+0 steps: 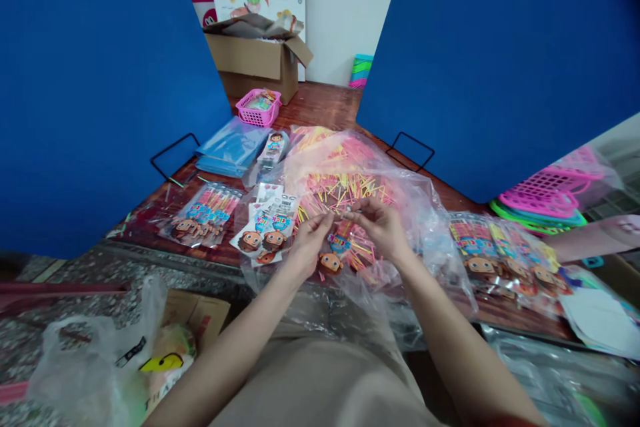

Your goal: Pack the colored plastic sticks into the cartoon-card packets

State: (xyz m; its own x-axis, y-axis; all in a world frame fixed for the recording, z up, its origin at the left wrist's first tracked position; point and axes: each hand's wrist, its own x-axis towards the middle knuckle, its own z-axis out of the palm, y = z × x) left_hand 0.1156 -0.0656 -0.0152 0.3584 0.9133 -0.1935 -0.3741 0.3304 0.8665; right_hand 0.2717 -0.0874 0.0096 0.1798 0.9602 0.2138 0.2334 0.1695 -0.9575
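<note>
My left hand point(311, 239) and my right hand point(381, 225) face each other close together, thumbs and fingers pinched. Between them they grip the top edge of a small clear packet point(331, 261), which has a cartoon-head card and coloured sticks inside. Beneath and behind it, a big clear plastic bag point(420, 203) lies spread open, full of loose pink and yellow sticks point(345, 188). Beside my left hand is a pile of cartoon cards point(270, 230).
Filled packets point(206, 213) lie at the left, with more packets point(493, 253) at the right near another person's arm point(595, 237). Blue panels point(100, 80) flank the table. Behind stand a pink basket point(259, 107) and a cardboard box point(255, 60). Pink baskets point(550, 187) are stacked at right.
</note>
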